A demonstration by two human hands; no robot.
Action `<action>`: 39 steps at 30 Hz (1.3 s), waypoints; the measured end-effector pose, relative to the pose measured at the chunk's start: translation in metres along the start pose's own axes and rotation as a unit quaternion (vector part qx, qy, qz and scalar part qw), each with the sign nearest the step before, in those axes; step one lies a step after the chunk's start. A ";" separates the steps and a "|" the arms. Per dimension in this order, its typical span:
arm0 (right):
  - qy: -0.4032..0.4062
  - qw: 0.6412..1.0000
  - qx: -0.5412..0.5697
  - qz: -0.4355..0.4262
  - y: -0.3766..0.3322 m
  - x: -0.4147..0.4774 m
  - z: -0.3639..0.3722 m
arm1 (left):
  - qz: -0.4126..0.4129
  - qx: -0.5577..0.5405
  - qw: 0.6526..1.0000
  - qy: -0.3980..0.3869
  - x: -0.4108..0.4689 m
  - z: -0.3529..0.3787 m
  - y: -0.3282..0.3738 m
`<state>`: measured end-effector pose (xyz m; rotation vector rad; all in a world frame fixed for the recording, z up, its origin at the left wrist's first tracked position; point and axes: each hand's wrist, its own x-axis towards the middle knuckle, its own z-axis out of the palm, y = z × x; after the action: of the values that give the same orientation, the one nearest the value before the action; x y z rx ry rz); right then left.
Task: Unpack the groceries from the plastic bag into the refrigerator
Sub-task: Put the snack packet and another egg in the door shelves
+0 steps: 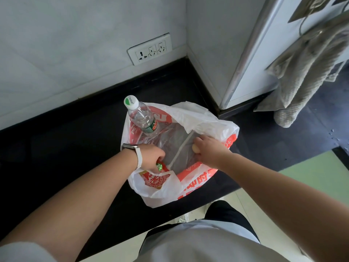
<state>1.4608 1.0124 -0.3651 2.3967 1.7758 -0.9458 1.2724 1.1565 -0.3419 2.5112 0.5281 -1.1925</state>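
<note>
Our left hand (153, 156), a watch (132, 148) on its wrist, reaches into the near left corner of the plastic bag (198, 114), fingers curled round a red-and-green packet (160, 166). Behind it a water bottle (141, 118) stands upright in the bag, which sits on the black countertop (56, 148). Our right hand (209, 146) grips a pale yellow round item (195, 148) at the bag's right side; a beige towel (306, 72) hangs far right
</note>
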 end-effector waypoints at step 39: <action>0.178 0.951 0.251 0.036 -0.053 -0.091 -0.038 | -0.034 -0.228 0.899 0.373 -0.096 0.011 0.010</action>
<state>1.4165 0.9655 -0.2735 3.0961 1.6863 -1.1280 1.2138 1.1246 -0.2719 2.4465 0.9444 -0.0278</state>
